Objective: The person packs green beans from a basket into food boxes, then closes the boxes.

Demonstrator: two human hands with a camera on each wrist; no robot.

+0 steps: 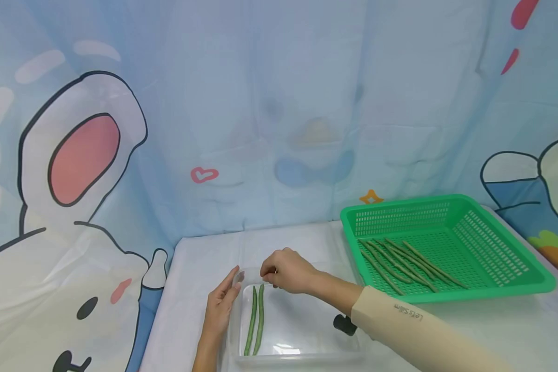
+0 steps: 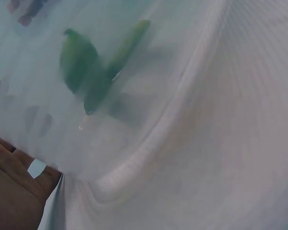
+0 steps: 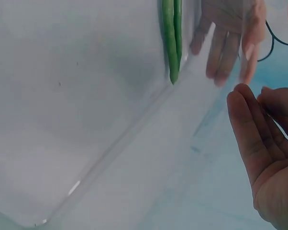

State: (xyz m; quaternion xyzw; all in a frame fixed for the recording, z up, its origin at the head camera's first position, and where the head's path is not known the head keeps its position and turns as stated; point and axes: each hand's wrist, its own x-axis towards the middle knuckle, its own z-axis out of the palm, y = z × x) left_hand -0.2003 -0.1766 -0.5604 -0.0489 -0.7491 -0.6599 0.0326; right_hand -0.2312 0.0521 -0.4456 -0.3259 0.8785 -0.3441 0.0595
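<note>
Two green beans [image 1: 250, 323] lie side by side, lengthwise, along the left side of a clear plastic container [image 1: 302, 356]. My left hand [image 1: 217, 310] touches the container's left wall near its far corner. In the right wrist view, the fairly straight fingers of the left hand [image 3: 223, 45] show through the clear wall. Over the far left rim is my right hand [image 1: 288, 271], fingers bent and nothing seen in them. Its thumb and fingertips come close together in the right wrist view. Through the container, the left wrist view gives a blurred look at the green beans [image 2: 98, 72].
A green plastic basket [image 1: 511, 293] stands to the right of the container, with several more green beans [image 1: 395, 266] inside. Under the right sleeve [image 1: 395, 325] is a small black cylindrical thing [image 1: 344, 325]. A printed cloth [image 1: 260, 113] hangs behind the white-covered table [image 1: 204, 258].
</note>
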